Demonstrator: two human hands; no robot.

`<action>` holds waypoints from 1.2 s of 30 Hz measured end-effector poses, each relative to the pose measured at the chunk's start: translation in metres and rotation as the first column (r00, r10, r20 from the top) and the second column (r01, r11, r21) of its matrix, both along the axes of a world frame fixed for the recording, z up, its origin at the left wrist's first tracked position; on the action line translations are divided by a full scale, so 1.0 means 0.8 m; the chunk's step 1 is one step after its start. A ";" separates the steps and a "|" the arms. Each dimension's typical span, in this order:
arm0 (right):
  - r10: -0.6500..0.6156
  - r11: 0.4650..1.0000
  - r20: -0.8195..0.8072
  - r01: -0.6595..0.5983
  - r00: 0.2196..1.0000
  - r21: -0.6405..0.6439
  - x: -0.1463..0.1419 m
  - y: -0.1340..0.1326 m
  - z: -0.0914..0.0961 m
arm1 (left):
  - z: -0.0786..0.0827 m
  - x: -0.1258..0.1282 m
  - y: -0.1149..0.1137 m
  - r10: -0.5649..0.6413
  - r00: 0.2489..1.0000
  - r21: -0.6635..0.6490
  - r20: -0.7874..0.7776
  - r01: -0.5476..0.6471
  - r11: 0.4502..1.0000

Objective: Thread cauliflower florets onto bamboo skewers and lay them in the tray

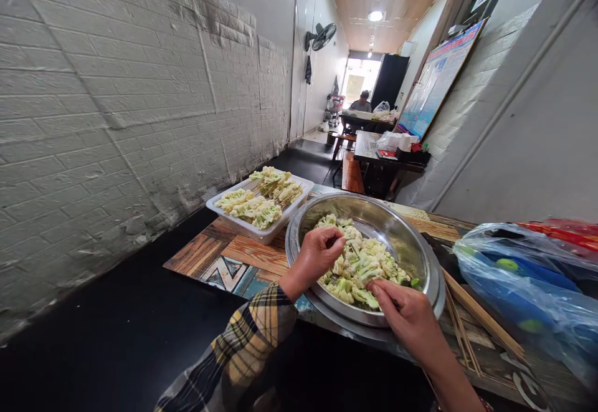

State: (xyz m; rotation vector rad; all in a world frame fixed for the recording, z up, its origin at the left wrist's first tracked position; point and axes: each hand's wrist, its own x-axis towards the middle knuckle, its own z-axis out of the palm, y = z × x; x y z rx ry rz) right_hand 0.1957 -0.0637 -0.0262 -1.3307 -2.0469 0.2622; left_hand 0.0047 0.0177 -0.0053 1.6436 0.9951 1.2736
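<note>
A steel bowl (411, 237) on the table holds a heap of cauliflower florets (367, 265). My left hand (317, 256), in a plaid sleeve, reaches into the bowl with fingers pinched on a floret at the pile's near-left side. My right hand (408, 318) rests over the bowl's near rim, fingers curled around a floret and what looks like a thin skewer. A white tray (255, 228) to the left of the bowl carries several skewered cauliflower pieces (261, 203).
Bamboo skewers (467, 331) lie right of the bowl, next to a blue plastic bag (523, 287). A white brick wall (116, 119) runs along the left. Further tables (378, 150) stand down the narrow room, where a person (362, 101) sits at the far end.
</note>
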 end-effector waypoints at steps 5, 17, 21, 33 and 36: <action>0.016 1.000 -0.003 -0.016 1.000 -0.008 0.002 0.002 -0.001 | 0.001 0.000 0.000 -0.037 0.999 0.004 -0.003 0.037 0.999; -0.021 0.999 -0.038 0.020 0.999 -0.030 -0.004 0.000 0.002 | -0.004 -0.001 0.002 -0.124 0.989 -0.017 -0.077 0.123 0.992; -0.033 0.999 -0.075 0.030 0.997 -0.038 -0.005 0.000 0.002 | 0.002 0.000 -0.001 -0.172 0.984 -0.064 -0.052 0.169 0.984; -0.053 0.998 -0.081 0.055 0.995 0.026 -0.005 0.002 -0.010 | 0.009 -0.001 -0.004 -0.227 0.966 -0.176 0.125 0.246 0.953; -0.041 0.999 -0.070 0.042 0.997 0.024 -0.006 0.003 -0.009 | 0.008 -0.001 -0.005 -0.180 0.978 -0.154 0.103 0.194 0.969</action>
